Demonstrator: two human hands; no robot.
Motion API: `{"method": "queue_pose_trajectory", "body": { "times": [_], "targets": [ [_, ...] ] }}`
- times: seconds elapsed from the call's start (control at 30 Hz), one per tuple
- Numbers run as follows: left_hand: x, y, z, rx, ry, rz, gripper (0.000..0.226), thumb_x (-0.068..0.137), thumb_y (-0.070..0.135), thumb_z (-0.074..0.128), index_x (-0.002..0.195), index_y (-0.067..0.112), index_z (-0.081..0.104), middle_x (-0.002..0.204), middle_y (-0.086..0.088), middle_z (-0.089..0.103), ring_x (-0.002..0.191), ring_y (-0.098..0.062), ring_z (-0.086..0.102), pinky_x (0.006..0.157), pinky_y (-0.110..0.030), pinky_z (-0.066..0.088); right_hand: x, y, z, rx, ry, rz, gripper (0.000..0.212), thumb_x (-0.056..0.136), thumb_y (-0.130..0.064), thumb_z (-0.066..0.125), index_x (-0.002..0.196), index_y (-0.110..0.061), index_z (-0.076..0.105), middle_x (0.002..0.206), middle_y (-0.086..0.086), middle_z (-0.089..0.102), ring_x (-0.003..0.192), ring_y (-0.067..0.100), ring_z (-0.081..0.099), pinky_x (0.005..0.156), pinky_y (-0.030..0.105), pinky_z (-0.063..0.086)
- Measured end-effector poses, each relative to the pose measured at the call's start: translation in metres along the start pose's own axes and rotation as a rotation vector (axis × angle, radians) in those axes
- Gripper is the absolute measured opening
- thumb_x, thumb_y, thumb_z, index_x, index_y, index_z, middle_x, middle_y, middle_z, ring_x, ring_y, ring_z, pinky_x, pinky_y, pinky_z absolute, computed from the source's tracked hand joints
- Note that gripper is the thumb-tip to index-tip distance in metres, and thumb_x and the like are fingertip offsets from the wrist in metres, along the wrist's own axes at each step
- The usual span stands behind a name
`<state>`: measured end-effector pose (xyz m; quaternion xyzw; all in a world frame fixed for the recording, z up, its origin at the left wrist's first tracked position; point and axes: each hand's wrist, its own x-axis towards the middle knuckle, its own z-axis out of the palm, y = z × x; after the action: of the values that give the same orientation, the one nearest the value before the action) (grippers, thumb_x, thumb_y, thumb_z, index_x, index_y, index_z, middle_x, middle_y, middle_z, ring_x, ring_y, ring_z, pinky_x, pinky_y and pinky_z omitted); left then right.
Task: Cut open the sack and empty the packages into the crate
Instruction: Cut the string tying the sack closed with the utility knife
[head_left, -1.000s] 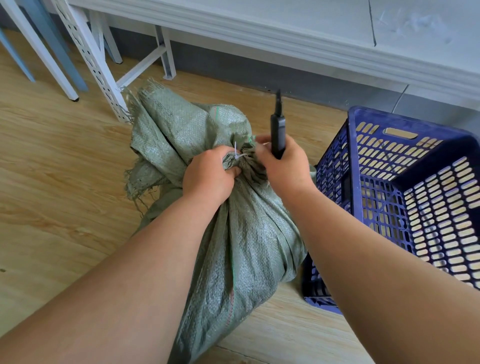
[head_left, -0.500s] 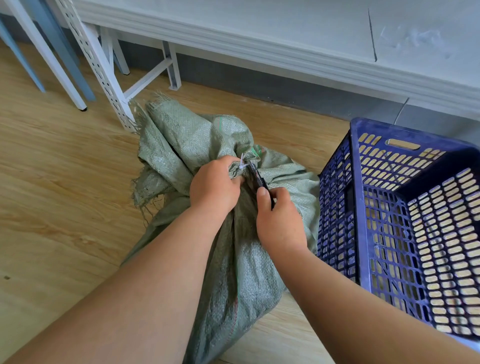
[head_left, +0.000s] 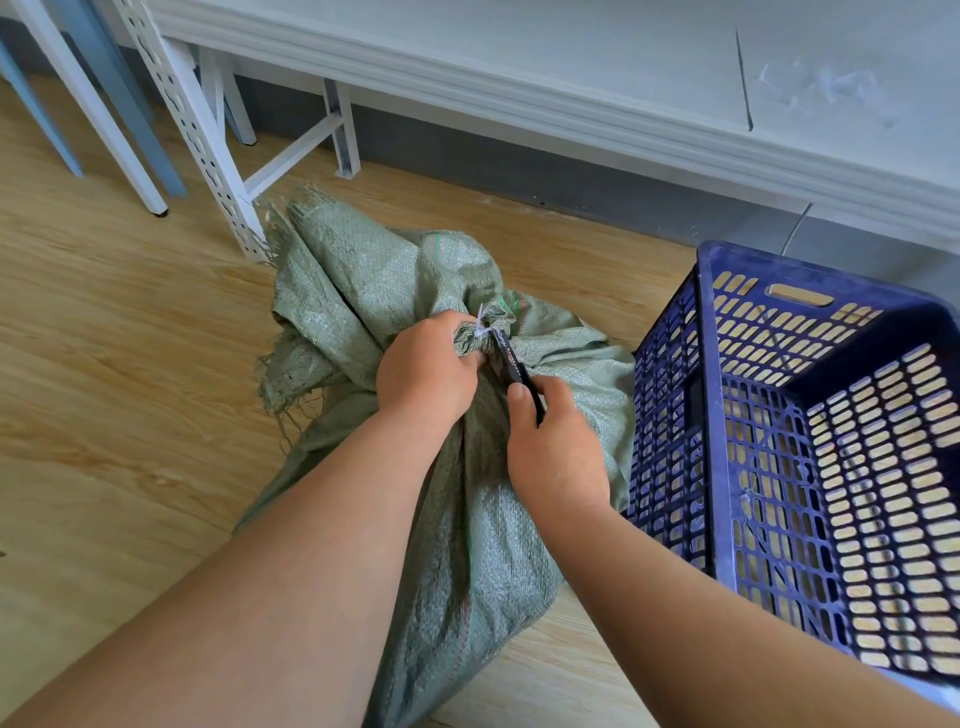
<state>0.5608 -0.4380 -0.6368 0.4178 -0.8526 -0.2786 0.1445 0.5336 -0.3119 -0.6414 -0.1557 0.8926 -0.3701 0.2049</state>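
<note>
Nearest the camera, on the wooden floor (head_left: 104, 338), the green woven sack (head_left: 467, 545) was stood upright just beside the blue crate (head_left: 711, 415). Above it, a black cutter (head_left: 514, 364) was gripped by the curled fingers of the right hand (head_left: 550, 447), thumb laid along its handle, its tip pointed at the white tie (head_left: 480, 328). The bunched neck was clenched in the left hand (head_left: 423, 376), the tie just beyond its knuckles. Farther off, white frame legs (head_left: 208, 156) were seen.
</note>
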Motion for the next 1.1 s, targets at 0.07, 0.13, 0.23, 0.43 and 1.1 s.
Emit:
{"method": "queue_pose_trajectory", "body": {
  "times": [0.07, 0.13, 0.23, 0.43, 1.1],
  "targets": [
    [0.0, 0.0, 0.0, 0.001, 0.005, 0.0, 0.03, 0.087, 0.031, 0.065, 0.117, 0.035, 0.06, 0.098, 0.003, 0.068, 0.071, -0.019, 0.054, 0.059, -0.027, 0.038, -0.001, 0.0, 0.0, -0.002, -0.005, -0.001, 0.036, 0.098, -0.051, 0.032, 0.129, -0.035, 0.043, 0.118, 0.002, 0.061, 0.099, 0.024, 0.057, 0.075, 0.039, 0.045],
    [0.001, -0.001, 0.001, -0.003, 0.003, 0.0, 0.031, 0.087, 0.03, 0.065, 0.118, 0.035, 0.06, 0.1, 0.003, 0.068, 0.072, -0.019, 0.054, 0.06, -0.028, 0.04, -0.002, 0.0, 0.0, -0.003, -0.007, 0.002, 0.036, 0.098, -0.051, 0.032, 0.129, -0.035, 0.043, 0.118, 0.002, 0.061, 0.099, 0.025, 0.058, 0.074, 0.039, 0.044],
    [0.001, -0.001, 0.001, -0.006, -0.005, -0.001, 0.031, 0.088, 0.03, 0.065, 0.118, 0.034, 0.059, 0.096, 0.002, 0.068, 0.071, -0.02, 0.056, 0.059, -0.028, 0.041, -0.002, -0.001, 0.001, -0.008, -0.009, 0.004, 0.035, 0.099, -0.051, 0.032, 0.127, -0.035, 0.044, 0.117, 0.002, 0.062, 0.097, 0.025, 0.058, 0.072, 0.038, 0.043],
    [0.001, 0.0, 0.001, 0.0, 0.005, -0.005, 0.032, 0.088, 0.03, 0.064, 0.119, 0.034, 0.059, 0.099, 0.003, 0.068, 0.077, -0.02, 0.059, 0.061, -0.028, 0.041, 0.0, -0.003, -0.001, -0.008, -0.029, 0.015, 0.038, 0.099, -0.051, 0.031, 0.13, -0.033, 0.044, 0.114, 0.002, 0.062, 0.096, 0.025, 0.059, 0.072, 0.037, 0.045],
    [0.001, -0.003, -0.002, 0.054, 0.037, 0.089, 0.035, 0.088, 0.029, 0.063, 0.122, 0.036, 0.058, 0.104, 0.003, 0.068, 0.093, -0.022, 0.063, 0.064, -0.027, 0.038, 0.032, -0.014, -0.022, 0.002, -0.195, 0.01, 0.044, 0.099, -0.048, 0.031, 0.112, -0.011, 0.052, 0.104, 0.018, 0.066, 0.08, 0.025, 0.05, 0.072, 0.04, 0.044]
  ]
}}
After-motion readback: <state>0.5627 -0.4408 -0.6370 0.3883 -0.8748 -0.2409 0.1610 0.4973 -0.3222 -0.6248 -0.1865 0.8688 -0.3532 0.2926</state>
